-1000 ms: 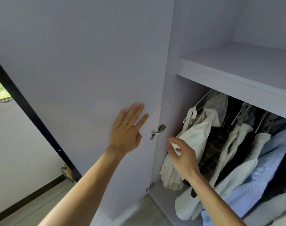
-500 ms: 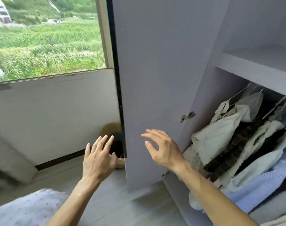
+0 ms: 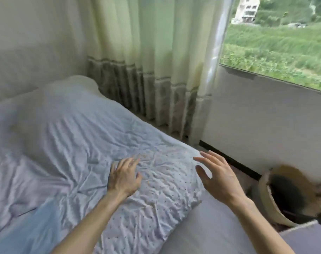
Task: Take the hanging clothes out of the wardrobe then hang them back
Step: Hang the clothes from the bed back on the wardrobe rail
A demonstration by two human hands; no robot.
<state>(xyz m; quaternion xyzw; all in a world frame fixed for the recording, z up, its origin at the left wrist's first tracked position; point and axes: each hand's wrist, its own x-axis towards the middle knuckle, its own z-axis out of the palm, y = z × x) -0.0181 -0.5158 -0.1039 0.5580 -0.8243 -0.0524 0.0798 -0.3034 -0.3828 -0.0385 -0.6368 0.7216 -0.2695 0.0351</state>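
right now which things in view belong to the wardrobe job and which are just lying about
For the job: left hand, right hand, both open and empty; no wardrobe or hanging clothes in view.
Just lying about: dotted bedding, curtain, window, woven basket.

A crumpled pale lilac bed cover (image 3: 64, 140) spreads over the bed, with a white pillow printed with small dark dots (image 3: 165, 195) lying at its near corner. Behind the bed hangs a pale green pleated curtain with a grey band along its hem (image 3: 146, 52). To the right of it, a window (image 3: 276, 52) shows a green field and a pale building (image 3: 247, 10). Below the window's white wall (image 3: 265, 116) stands a round cream basket with a brown rim (image 3: 265, 202), dark inside.
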